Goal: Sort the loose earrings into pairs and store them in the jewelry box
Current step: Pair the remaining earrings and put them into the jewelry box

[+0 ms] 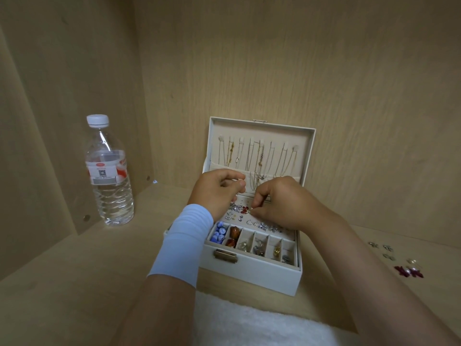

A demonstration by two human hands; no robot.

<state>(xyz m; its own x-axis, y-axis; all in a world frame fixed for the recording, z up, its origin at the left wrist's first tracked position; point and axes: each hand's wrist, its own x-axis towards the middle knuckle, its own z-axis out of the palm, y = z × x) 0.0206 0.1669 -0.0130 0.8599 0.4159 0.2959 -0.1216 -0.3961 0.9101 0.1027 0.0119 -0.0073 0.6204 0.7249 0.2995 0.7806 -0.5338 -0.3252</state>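
Observation:
A white jewelry box [252, 275] stands open on the wooden shelf, necklaces hanging in its raised lid [309, 156]. Its earring panel [245, 219] holds several silver and red earrings; front compartments hold blue beads [219, 234], amber pieces and metal earrings. My left hand [217, 191] hovers over the panel's left side and pinches a small gold-toned piece at its fingertips. My right hand [279, 201] pinches a small earring [252, 208] at the panel beside a red earring [245, 209]. Loose earrings [389, 250] lie on the shelf at the right, with dark red ones [409, 272] nearer me.
A capped water bottle [108, 171] stands at the left by the side wall. The wooden back wall rises right behind the box lid. A white fluffy cloth [262, 323] lies at the shelf's near edge, below the box.

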